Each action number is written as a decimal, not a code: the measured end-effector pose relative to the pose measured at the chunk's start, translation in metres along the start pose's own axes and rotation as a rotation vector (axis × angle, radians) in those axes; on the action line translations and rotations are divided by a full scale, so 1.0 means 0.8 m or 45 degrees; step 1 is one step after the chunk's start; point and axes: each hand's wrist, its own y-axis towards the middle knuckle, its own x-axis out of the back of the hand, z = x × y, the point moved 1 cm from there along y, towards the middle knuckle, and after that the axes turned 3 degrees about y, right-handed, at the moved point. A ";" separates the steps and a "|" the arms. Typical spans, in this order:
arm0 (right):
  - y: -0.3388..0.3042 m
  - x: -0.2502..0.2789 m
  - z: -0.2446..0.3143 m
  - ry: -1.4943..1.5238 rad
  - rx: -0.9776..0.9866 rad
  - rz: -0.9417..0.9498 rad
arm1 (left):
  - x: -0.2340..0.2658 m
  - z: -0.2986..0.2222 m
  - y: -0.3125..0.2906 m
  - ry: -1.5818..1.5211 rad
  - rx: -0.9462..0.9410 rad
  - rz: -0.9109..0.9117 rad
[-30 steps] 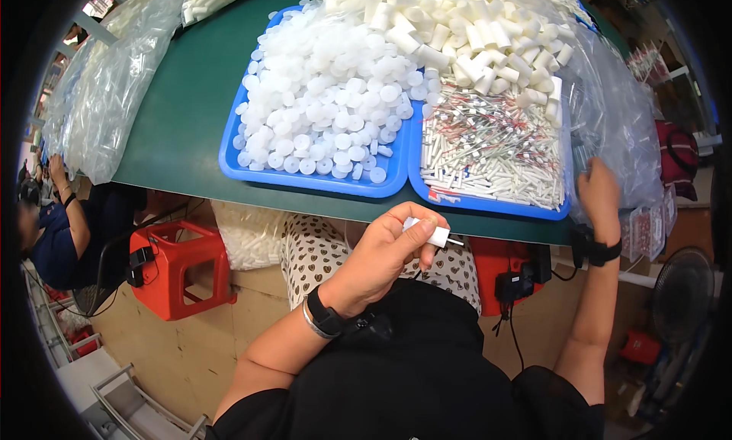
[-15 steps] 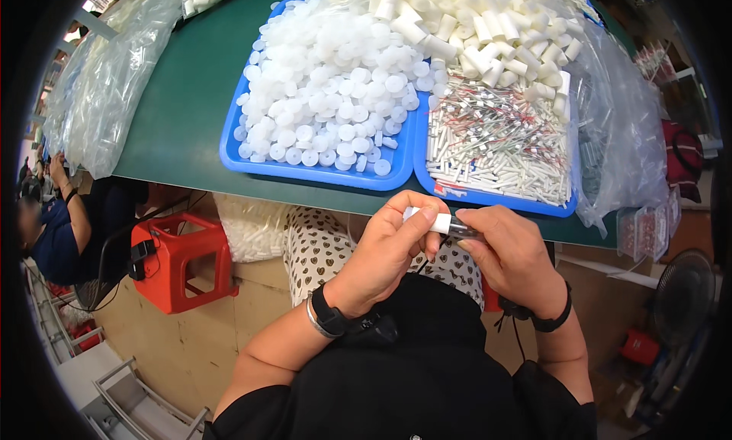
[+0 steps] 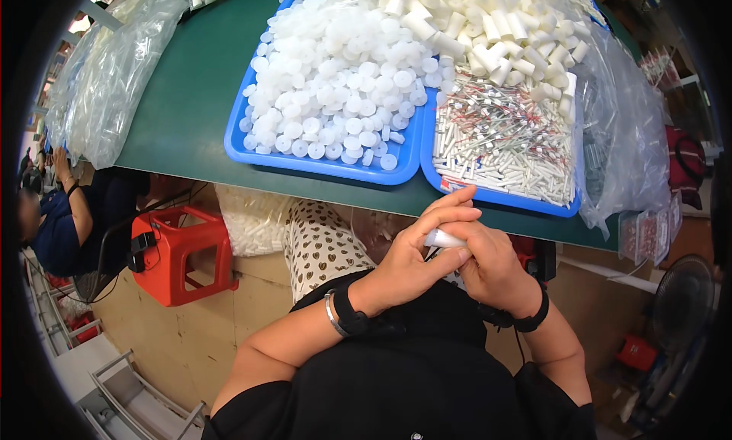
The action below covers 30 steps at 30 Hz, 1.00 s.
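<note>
My left hand (image 3: 412, 258) and my right hand (image 3: 496, 268) meet above my lap, just off the table's near edge. Between them is a short white plastic tube (image 3: 444, 239), one end pointing left. My left thumb presses its near side, while the left fingers reach over its far side. The right fingers wrap the tube's other end, so that end is hidden. Straight ahead, a blue tray (image 3: 320, 172) is heaped with translucent white round caps (image 3: 335, 104). Beside it a second blue tray (image 3: 503, 199) holds thin white sticks with red and green wires (image 3: 496, 135).
Cream-white tubes (image 3: 496, 36) pile up behind the right tray, with clear plastic bags (image 3: 625, 112) beside them. A red stool (image 3: 183, 257) stands on the floor at left, near another person (image 3: 72, 219). At far right is a fan (image 3: 681, 303).
Both hands have come down slightly and closed together around the white tube. The clear section seen at its right end is now covered. My left fingers have stretched out over it.
</note>
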 end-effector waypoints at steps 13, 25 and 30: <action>0.015 -0.015 -0.007 -0.344 0.104 -0.186 | 0.016 -0.008 0.006 -0.746 0.336 -0.009; 0.017 -0.047 0.004 -0.349 -0.139 -0.124 | 0.004 -0.001 -0.010 -0.930 0.333 -0.239; 0.024 -0.049 0.004 -0.315 -0.089 -0.236 | 0.013 -0.011 -0.006 -0.861 0.359 -0.262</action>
